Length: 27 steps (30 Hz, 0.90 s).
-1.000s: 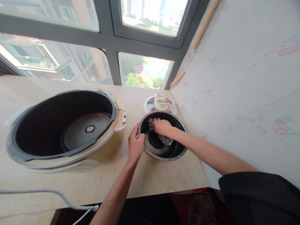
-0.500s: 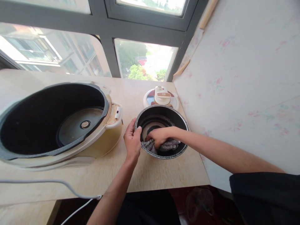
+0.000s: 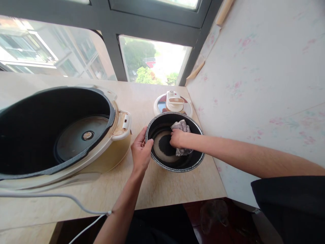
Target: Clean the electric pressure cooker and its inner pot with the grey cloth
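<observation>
A black inner pot [image 3: 162, 159] with a speckled rim stands tilted a little toward me on the counter. My left hand [image 3: 141, 149] grips its left rim, thumb over the edge and fingers on the outer wall. Inside the pot, my right hand [image 3: 177, 138] is closed on a bunched grey patterned cloth [image 3: 183, 126] against the right part of the interior. Part of the cloth is hidden under that hand. A pale ring shows on the pot's floor around a dark centre.
Left of the pot sits a large cooker body [image 3: 119, 149] with a black, open interior. Behind the pot lies a white cooker lid [image 3: 175, 101]. A grey cord [image 3: 73, 200] runs along the counter's [image 3: 162, 193] front left. A papered wall [image 3: 266, 84] bounds the right side, and windows the back.
My right hand has moved the cloth from the near side of the pot's interior to its right side, uncovering more of the floor. My left hand keeps its hold on the rim.
</observation>
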Each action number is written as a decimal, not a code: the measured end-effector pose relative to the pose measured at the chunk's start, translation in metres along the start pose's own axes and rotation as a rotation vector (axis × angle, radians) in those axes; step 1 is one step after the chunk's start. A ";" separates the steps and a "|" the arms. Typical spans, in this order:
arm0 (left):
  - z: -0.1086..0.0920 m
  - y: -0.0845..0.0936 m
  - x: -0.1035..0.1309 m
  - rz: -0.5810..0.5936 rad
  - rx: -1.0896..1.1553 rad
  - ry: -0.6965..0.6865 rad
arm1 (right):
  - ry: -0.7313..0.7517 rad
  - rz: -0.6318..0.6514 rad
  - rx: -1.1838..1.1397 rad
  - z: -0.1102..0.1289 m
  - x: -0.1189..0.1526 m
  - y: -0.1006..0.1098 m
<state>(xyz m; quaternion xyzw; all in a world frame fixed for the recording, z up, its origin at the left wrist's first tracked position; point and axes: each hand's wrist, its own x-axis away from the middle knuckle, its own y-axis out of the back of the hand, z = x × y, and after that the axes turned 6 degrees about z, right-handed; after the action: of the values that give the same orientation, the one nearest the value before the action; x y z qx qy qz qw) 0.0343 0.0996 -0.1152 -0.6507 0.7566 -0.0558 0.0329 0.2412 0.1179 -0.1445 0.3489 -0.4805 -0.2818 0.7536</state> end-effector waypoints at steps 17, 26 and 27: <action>0.000 -0.001 0.000 0.000 -0.016 -0.036 | 0.289 -0.166 0.737 0.026 0.018 0.034; 0.007 -0.001 -0.001 0.034 0.049 -0.044 | 0.096 -0.197 0.337 0.063 0.013 0.050; 0.007 -0.001 -0.001 0.039 0.057 -0.043 | 0.074 -0.163 0.256 0.066 0.014 0.053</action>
<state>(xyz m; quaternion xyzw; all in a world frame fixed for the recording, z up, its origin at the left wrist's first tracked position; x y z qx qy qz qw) 0.0363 0.1001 -0.1219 -0.6357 0.7663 -0.0624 0.0687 0.1902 0.1224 -0.0754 0.4901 -0.4546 -0.2654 0.6948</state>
